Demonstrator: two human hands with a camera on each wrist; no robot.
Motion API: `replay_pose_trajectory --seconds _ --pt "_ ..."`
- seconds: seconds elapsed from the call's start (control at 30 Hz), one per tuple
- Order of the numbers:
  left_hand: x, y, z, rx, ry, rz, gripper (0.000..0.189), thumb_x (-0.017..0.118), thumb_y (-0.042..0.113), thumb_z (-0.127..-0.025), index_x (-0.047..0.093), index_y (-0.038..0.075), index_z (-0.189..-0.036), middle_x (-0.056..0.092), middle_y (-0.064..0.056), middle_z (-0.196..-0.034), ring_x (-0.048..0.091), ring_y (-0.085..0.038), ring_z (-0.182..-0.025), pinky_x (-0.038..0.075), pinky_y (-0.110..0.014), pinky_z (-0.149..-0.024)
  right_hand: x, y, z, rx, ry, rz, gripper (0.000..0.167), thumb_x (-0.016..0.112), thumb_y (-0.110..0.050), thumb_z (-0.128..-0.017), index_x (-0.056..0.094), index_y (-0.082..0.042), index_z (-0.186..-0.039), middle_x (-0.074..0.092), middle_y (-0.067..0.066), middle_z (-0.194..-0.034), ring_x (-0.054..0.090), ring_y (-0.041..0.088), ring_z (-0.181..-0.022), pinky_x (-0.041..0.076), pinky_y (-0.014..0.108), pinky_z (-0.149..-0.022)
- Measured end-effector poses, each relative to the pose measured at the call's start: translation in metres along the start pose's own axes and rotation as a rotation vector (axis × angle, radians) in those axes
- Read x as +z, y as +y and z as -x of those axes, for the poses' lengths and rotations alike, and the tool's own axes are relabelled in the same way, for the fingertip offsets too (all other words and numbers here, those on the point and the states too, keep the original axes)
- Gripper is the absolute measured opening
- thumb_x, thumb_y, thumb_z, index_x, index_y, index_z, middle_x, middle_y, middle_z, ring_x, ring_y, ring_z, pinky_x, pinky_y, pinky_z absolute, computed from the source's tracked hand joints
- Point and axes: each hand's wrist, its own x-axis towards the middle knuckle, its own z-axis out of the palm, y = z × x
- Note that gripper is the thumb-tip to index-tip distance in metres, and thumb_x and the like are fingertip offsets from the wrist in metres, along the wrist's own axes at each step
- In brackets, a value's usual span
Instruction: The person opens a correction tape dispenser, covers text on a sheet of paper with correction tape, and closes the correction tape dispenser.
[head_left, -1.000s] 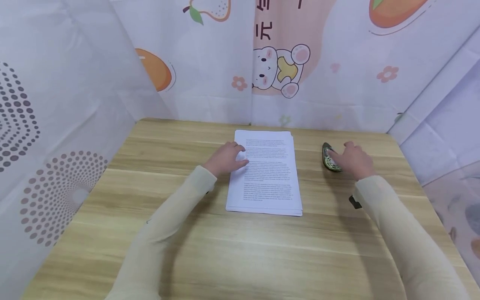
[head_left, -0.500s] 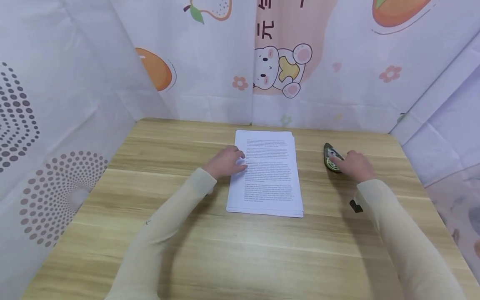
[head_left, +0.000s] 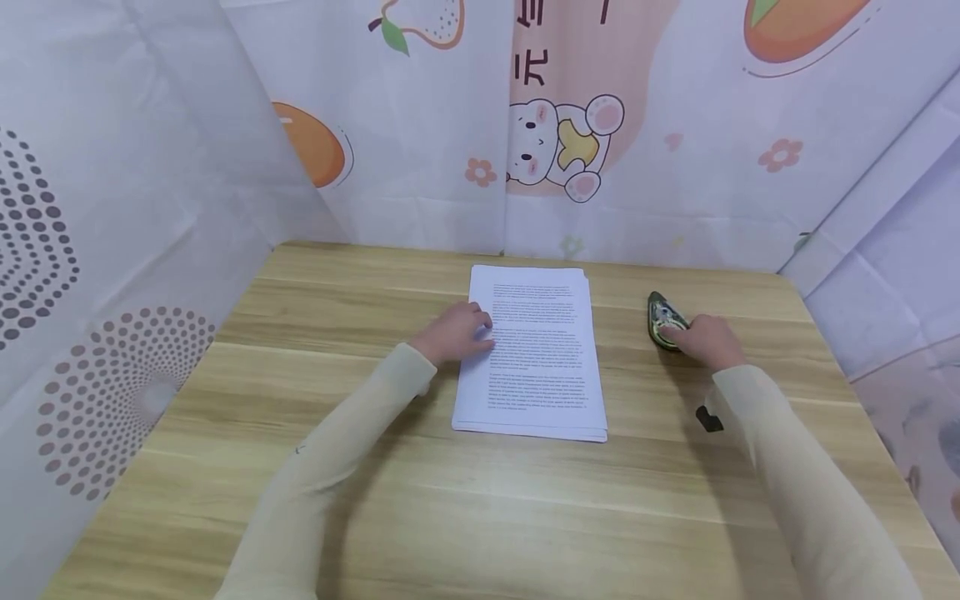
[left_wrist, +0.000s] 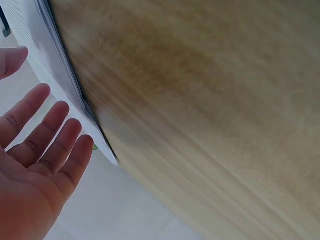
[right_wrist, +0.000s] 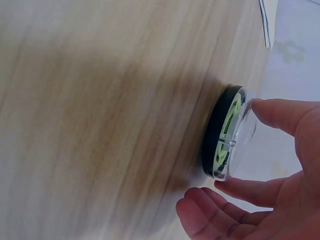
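A stack of printed paper (head_left: 536, 358) lies flat on the table. Over its left edge is my left hand (head_left: 453, 332), fingers spread and loosely bent, with nothing held; the left wrist view shows the palm and fingers of that hand (left_wrist: 40, 155) beside the sheets' edge. Farther right, a correction tape (head_left: 663, 318) with a dark case and clear cover lies on the table. My right hand (head_left: 708, 340) pinches its near end. In the right wrist view the thumb is on the clear cover and the index finger at the rim of the correction tape (right_wrist: 227, 135).
The wooden table (head_left: 480, 517) carries both things. A white printed curtain (head_left: 420, 158) hangs behind its far edge, and more cloth hangs at the left and right sides.
My right hand has come down and nearer, its thumb and finger closing on the correction tape. My left hand has shifted slightly nearer along the paper's edge. The paper stays put.
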Motion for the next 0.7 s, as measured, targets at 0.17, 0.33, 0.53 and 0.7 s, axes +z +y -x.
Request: replay_pose_trajectory --seconds 0.17,0.33,0.53,0.7 --pt "0.0017 0.0005 -0.0017 -0.007 -0.015 -0.005 0.035 0.063 0.032 -0.086 0.066 0.008 -0.112 0.06 -0.008 -0.105 0.053 -0.022 -0.094 0.042 -0.035 -0.089 0.0015 0.0037 -0.0022 -0.002 -0.008 -0.02 0.055 0.048 -0.049 -0.089 0.055 0.004 -0.078 0.055 0.014 -0.07 0.046 0.022 -0.061 0.036 0.028 -0.051" --pt "0.004 -0.0001 -0.0023 -0.017 -0.028 0.001 0.034 0.063 0.032 -0.086 0.066 0.009 -0.111 0.058 -0.008 -0.105 0.051 -0.021 -0.093 0.042 -0.034 -0.087 0.0019 0.0046 -0.0036 0.001 -0.015 -0.041 0.051 0.049 -0.049 -0.088 0.052 -0.001 -0.071 0.054 0.011 -0.067 0.046 0.02 -0.06 0.036 0.027 -0.052" --pt "0.0043 0.0 -0.0028 -0.012 -0.023 0.009 0.034 0.064 0.031 -0.086 0.066 0.008 -0.111 0.058 -0.008 -0.105 0.051 -0.021 -0.093 0.042 -0.034 -0.087 0.001 0.0057 -0.0034 0.012 -0.01 -0.083 0.05 0.052 -0.048 -0.087 0.053 -0.001 -0.07 0.054 0.01 -0.068 0.046 0.021 -0.063 0.037 0.027 -0.054" --pt "0.0031 0.0006 -0.0026 -0.018 -0.036 0.017 0.034 0.063 0.031 -0.086 0.066 0.008 -0.111 0.058 -0.008 -0.105 0.05 -0.021 -0.092 0.042 -0.034 -0.087 0.0011 0.0044 -0.0033 0.033 -0.008 -0.118 0.058 0.053 -0.049 -0.087 0.056 0.009 -0.086 0.056 0.017 -0.078 0.048 0.024 -0.069 0.038 0.027 -0.056"
